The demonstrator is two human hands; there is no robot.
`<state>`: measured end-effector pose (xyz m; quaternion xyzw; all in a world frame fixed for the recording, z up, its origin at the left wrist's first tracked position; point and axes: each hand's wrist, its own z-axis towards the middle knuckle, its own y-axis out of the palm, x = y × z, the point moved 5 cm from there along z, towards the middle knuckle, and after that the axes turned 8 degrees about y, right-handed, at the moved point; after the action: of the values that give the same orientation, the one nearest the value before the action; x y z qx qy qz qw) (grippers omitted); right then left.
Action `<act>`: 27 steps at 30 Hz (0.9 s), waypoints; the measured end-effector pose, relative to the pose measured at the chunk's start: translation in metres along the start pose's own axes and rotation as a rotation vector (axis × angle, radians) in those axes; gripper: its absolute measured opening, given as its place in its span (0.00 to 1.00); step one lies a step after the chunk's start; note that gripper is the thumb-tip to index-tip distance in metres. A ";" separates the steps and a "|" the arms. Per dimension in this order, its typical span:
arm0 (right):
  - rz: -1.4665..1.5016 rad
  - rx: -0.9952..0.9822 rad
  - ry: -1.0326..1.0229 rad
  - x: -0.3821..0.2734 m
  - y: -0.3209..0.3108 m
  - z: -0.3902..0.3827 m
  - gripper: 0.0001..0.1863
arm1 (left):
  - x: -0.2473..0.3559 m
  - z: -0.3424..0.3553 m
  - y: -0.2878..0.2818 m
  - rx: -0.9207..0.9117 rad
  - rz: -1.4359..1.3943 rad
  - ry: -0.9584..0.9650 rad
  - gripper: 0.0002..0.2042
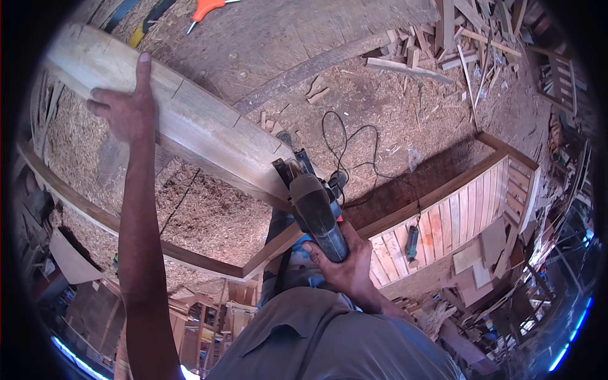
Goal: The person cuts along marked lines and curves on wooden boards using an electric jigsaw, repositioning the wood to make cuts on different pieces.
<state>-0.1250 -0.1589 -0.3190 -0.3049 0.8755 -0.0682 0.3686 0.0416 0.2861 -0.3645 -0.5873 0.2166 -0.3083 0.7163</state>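
A long, thick wooden board (209,130) slants from the upper left to the middle, with short dark marks across its upper edge. My left hand (131,113) lies on its left part, one digit stretched up across the face and the other fingers spread to the left. At the board's right end my right hand (347,263) is closed round the dark cylindrical body of a corded power tool (318,212). The tool's head rests at the board's end; its working part is hidden, so I cannot tell its exact kind.
A slatted wooden frame (437,225) lies at the right, another power tool (412,244) on its slats. A black cable (377,152) loops over sawdust. Wood offcuts (418,54) pile up at the far right. An orange-handled tool (204,9) lies at the far edge. A wooden rail (202,261) crosses near me.
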 end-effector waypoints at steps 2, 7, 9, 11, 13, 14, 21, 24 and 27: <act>-0.017 -0.006 0.021 -0.004 0.000 0.001 0.27 | -0.006 -0.001 0.000 -0.005 0.015 0.012 0.75; 0.088 0.029 -0.021 -0.004 0.000 0.002 0.26 | -0.003 -0.002 0.006 0.015 -0.073 -0.006 0.73; 0.120 0.021 -0.007 -0.015 0.000 0.002 0.22 | 0.000 -0.002 0.001 0.077 -0.073 0.028 0.73; 0.084 0.024 -0.040 -0.016 -0.001 0.002 0.22 | 0.006 -0.012 0.003 0.153 -0.094 0.015 0.67; 0.069 0.021 -0.070 -0.017 -0.001 0.004 0.22 | 0.009 -0.017 -0.007 0.235 -0.101 0.018 0.62; 0.085 0.020 -0.075 -0.017 -0.001 0.004 0.22 | 0.010 -0.017 -0.011 0.214 -0.112 0.008 0.62; 0.078 0.002 -0.046 -0.013 -0.008 0.008 0.23 | 0.015 -0.018 -0.014 0.184 -0.154 -0.005 0.62; 0.024 -0.015 -0.045 -0.016 -0.012 0.011 0.23 | 0.025 -0.020 -0.018 0.162 -0.154 -0.024 0.62; 0.010 -0.020 -0.081 -0.020 -0.012 0.011 0.23 | 0.014 -0.017 -0.015 0.177 -0.148 -0.018 0.63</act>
<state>-0.1005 -0.1556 -0.3107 -0.3069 0.8618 -0.0454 0.4013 0.0374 0.2625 -0.3532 -0.5389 0.1381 -0.3732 0.7425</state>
